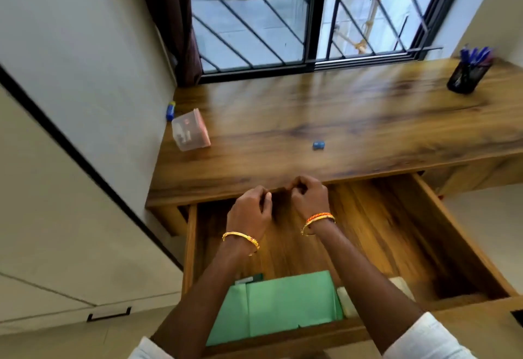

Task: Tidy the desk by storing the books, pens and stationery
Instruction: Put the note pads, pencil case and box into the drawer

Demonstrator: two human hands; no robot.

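Both hands over open drawer (441, 231), at desk (311, 121) front edge. Left hand (250, 211) fingers curled in, right hand (310, 197) same; can't tell if pinching anything. Green folders (285, 305) back near wrists. Blue eraser (318, 145), plastic box (190, 130) beyond fingertips, pen cup (468, 75) far right.

Glossy wood-grain desk (311, 121) and drawer (396, 231); clear plastic box (190, 130); black mesh pen holder (467, 77).
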